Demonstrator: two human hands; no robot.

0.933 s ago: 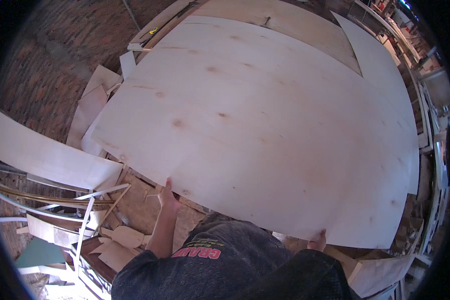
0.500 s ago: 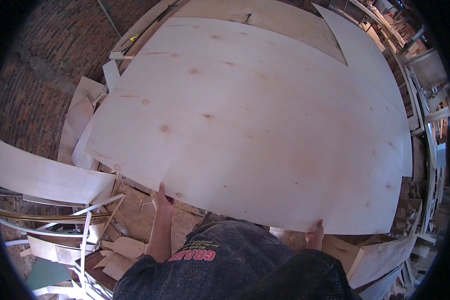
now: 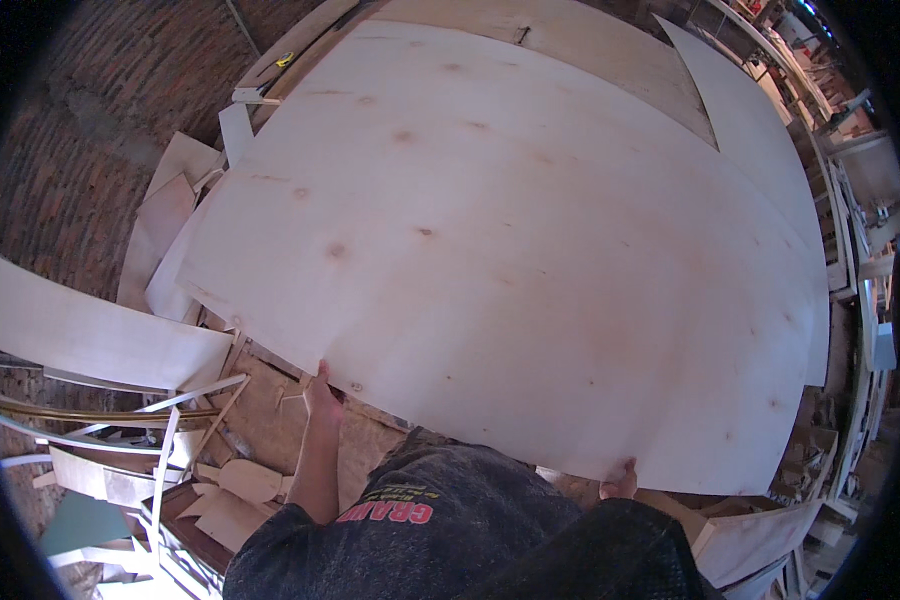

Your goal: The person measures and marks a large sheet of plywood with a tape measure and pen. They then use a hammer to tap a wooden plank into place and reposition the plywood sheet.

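Note:
A large pale plywood sheet [image 3: 490, 280] with scattered brown knots fills most of the view. My left hand [image 3: 322, 394] grips its near edge toward the left corner, thumb on top and the fingers hidden underneath. Farther right along the same edge, my right hand [image 3: 620, 480] also holds the sheet, its thumb over the top. Beneath the sheet's far side lies a browner board [image 3: 560, 32], and another pale sheet [image 3: 745, 110] shows at the far right.
A brick wall [image 3: 80, 150] rises at the left, with board offcuts [image 3: 165, 225] leaning there. A curved pale panel [image 3: 90, 320] and thin strips stand at lower left. An open wooden box [image 3: 755, 545] sits at lower right. A yellow tool [image 3: 286, 59] lies at far left.
The view has tilted clockwise, so the surroundings appear turned. The sheet's right side and my right hand now sit slightly lower in the picture. Both hands keep their hold.

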